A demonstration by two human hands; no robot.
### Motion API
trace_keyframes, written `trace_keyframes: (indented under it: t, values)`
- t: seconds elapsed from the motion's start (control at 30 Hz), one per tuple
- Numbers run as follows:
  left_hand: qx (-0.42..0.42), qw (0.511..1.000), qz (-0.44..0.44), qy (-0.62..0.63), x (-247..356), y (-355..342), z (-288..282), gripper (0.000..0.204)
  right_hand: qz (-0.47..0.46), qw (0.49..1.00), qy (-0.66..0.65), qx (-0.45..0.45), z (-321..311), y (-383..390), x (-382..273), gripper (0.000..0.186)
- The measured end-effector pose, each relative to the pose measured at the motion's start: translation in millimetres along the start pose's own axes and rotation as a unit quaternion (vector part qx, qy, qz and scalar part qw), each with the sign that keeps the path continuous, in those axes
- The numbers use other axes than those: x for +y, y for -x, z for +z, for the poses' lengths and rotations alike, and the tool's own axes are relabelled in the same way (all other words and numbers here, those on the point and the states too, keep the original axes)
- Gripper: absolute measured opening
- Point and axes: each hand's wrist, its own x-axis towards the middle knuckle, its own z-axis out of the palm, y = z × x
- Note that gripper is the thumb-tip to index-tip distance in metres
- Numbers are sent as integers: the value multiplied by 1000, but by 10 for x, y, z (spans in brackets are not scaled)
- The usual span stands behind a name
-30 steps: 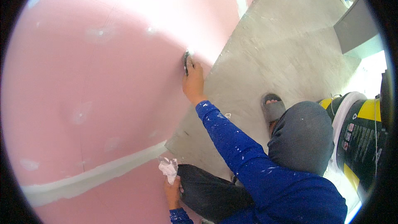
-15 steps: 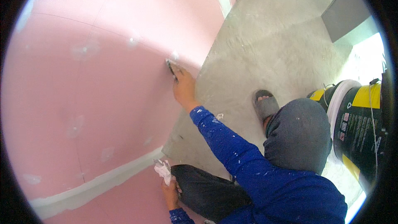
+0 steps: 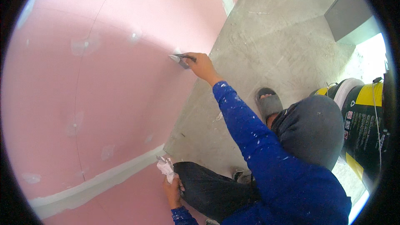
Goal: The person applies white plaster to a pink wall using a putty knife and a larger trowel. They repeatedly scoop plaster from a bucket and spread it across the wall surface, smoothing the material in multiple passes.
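Putty knife: the small scraper sits near the middle, toward 11 o'clock. Dark handle, pale pointy-looking blade end, plus a darker wedge underneath that could be blade or shadow, honestly can't tell.
Blade vs wall: it's right up at the pink board, next to a small whitish patch. Can't tell if the edge is actually touching.
Right hand: the right hand is just off centre at 12 o'clock, thumb and fingers pinching the dark handle, other fingers bunched close.
Putty-covered tool: the load is at 7 o'clock, a lumpy pinkish-white blob with a greyish edge poking out on top. Looks thick and soft; the putty hides most of what's under it.
Left hand: the left hand is between 6 and 7, fingers curled around the bottom of that tool, just beside a dark trouser leg. Exact grip is partly hidden.
Seam: pale filled strip at about 8 o'clock, smeary along its lower side.
Bucket: dark one with yellow panels, just past 3 o'clock.
Foot: grey sandal at 3 o'clock, on the dusty concrete floor.
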Motion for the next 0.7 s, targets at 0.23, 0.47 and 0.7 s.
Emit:
trace_keyframes:
  t: [0.23,0.47,0.7]
  values:
    - [4,1000,-19,14,-12,36,-38,22,101,994,-40,23,-189,-333,301,36]
    - [-13,1000,7,28,-135,-61,-67,19,250,913,-307,98,-199,228,799,33]
    - [-16,999,-8,46,-132,-84,-70,17,466,812,-350,37,211,957,1519,26]
